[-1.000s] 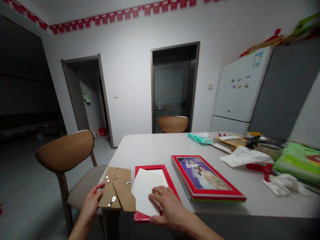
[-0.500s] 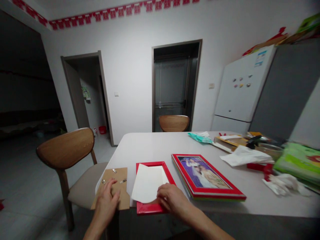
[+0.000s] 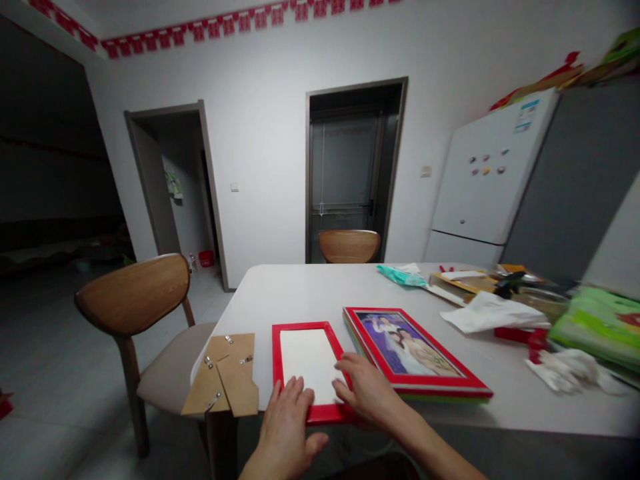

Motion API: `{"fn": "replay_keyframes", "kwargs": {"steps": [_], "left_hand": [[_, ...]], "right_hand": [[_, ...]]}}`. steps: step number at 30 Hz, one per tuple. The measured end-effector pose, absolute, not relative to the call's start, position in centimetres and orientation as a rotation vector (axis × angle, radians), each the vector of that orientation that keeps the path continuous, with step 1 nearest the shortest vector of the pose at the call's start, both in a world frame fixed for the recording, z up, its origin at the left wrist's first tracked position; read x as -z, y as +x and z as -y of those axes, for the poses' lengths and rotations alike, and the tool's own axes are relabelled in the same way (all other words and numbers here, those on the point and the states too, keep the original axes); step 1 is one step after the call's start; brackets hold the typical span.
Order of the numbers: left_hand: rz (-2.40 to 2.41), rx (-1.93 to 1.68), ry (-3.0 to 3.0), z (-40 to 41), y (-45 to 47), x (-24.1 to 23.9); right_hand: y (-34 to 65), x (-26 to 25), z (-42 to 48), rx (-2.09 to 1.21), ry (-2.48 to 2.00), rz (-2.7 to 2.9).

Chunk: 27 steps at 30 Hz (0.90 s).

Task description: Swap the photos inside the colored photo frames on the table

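Note:
A red picture frame [image 3: 277, 363] lies face down at the near edge of the white table [image 3: 320, 293], with a white sheet [image 3: 309, 357] set flat inside it. My left hand [image 3: 286, 421] lies flat on the frame's near edge, fingers stretched onto the sheet. My right hand [image 3: 367, 390] presses on the frame's right side, fingertips on the sheet. The brown cardboard backing [image 3: 225, 381] with metal clips lies by itself to the left, hanging over the table's corner.
A stack of red frames [image 3: 415, 357] with a photo on top lies right of my hands. Papers, bags and a green pack [image 3: 597, 323] crowd the table's right side. A wooden chair [image 3: 135, 300] stands at the left, another [image 3: 349, 245] at the far end. A fridge [image 3: 480, 180] stands right.
My left hand left the cardboard backing and moved right onto the frame. The white sheet, earlier lifted and tilted, now lies flat inside the frame under both hands.

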<state>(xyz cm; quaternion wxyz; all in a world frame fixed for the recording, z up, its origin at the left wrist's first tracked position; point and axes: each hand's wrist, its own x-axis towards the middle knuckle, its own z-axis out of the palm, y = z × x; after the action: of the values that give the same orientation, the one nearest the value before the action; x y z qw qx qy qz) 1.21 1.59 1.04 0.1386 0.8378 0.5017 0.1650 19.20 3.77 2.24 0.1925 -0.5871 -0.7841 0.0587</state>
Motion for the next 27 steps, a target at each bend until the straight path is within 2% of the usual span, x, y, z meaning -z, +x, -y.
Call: {"fn": "replay_keyframes", "kwargs": {"steps": [8,10,14,16,22,27], "left_hand": [[-1.405,-0.613,2.361,-1.9,0.3,-0.2],[-1.424,-0.681,2.298,-2.0,0.0,0.1],[-1.439,-0.822,2.118,-2.5,-0.3,-0.3],[-1.409,-0.87,2.075,-2.8,0.1,-0.9],[-1.359,-1.069,2.184,-2.9,2.2,-2.8],[-1.348,-1.234,2.333,-3.0,1.7,-3.4]], "right_hand": [[19.1,-0.5,-6.9,-0.109,-1.963,1.965],[19.1,-0.7,-7.2,-0.252,-1.907,1.845],[18.6,-2.5,-6.5,-0.977,-1.552,1.401],[17.9,-3.7,-5.9,-1.218,-1.283,1.209],[16.2,-5.7,-4.6,-1.345,-1.012,0.941],[16.3,-5.4,-4.8,-1.311,-1.058,1.095]]}}
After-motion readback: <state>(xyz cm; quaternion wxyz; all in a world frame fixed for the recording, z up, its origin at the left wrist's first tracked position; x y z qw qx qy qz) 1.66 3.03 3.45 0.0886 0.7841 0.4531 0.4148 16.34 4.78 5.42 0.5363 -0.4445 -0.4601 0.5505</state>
